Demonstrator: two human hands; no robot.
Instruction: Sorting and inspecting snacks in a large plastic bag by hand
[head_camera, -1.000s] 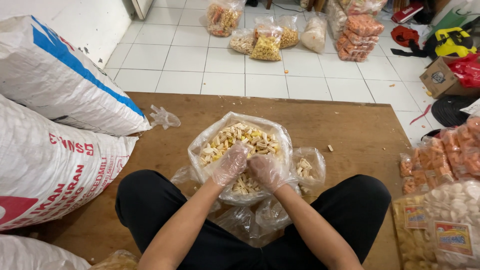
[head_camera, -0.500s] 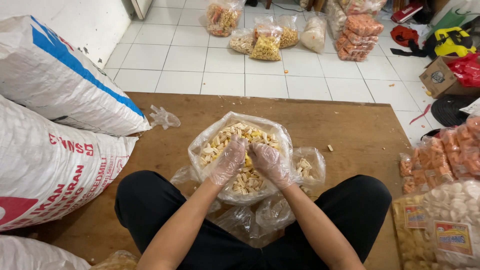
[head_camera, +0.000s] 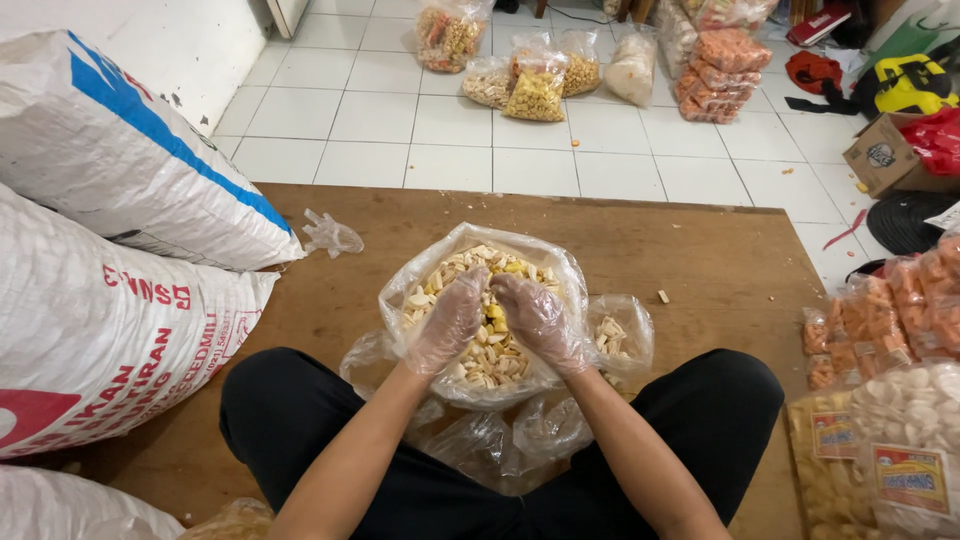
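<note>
A clear bag (head_camera: 560, 275) of pale and yellow snack pieces (head_camera: 490, 350) is seen standing open on the wooden board (head_camera: 720, 260), near the middle of its near edge, between the knees of a seated person. Both hands are sunk into the bag's mouth and are covered by thin plastic gloves. The left hand (head_camera: 447, 322) is laid on the pieces at the left side, fingers bent down into them; the right hand (head_camera: 538, 318) is laid beside it, fingers also curled into the heap. The two hands are held close together, nearly touching at the fingertips, and whether pieces are gripped inside them cannot be told.

A smaller bag (head_camera: 622, 335) with a few pieces is pressed against the right side of the big one. Empty plastic bags (head_camera: 500, 440) are crumpled at the near edge, on the lap. A loose glove (head_camera: 332, 236) is left toward the board's far left corner, just beside two woven sacks (head_camera: 120, 250) stacked along the left edge. Filled snack packs (head_camera: 880, 400) are piled past the right edge.
</note>
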